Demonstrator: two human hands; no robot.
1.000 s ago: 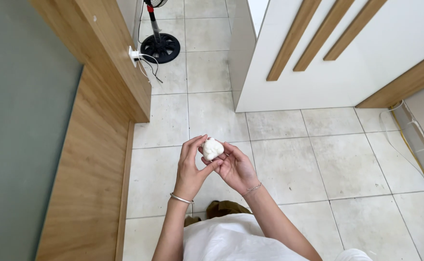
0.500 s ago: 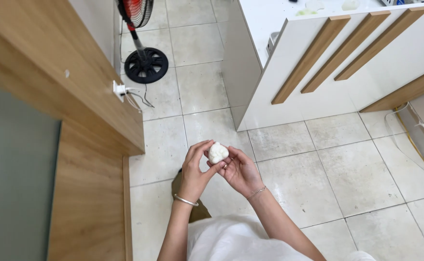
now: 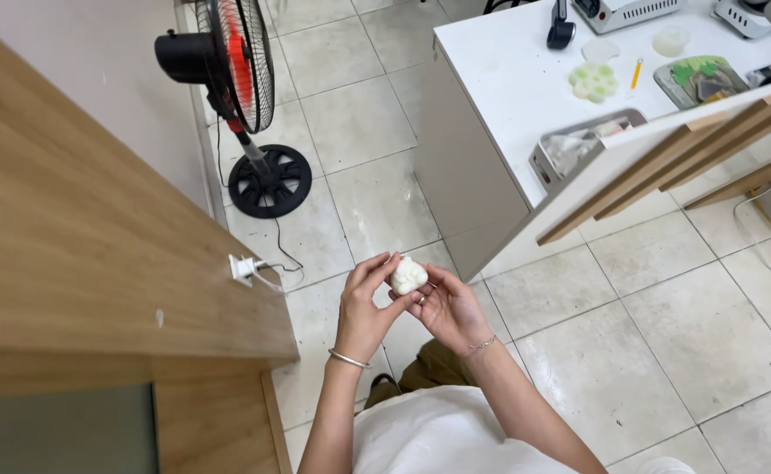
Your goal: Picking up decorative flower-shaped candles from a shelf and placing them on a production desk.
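Observation:
A small white paw-shaped lump (image 3: 408, 276), like moulded soap or plaster, is held between both hands above the tiled floor. My left hand (image 3: 363, 307) grips its left side with thumb and fingers. My right hand (image 3: 445, 305) cups it from the right and below, a ring on one finger. A bracelet circles each wrist.
A wooden counter (image 3: 78, 254) runs along the left, with a white plug (image 3: 242, 267) on its edge. A black standing fan (image 3: 241, 96) stands behind it. A white table (image 3: 508, 79) at the upper right carries green and white moulded pieces, a tray and tools.
The camera has tilted upward, bringing the fan and the white tabletop into sight. Both hands keep holding the white piece and have turned it slightly.

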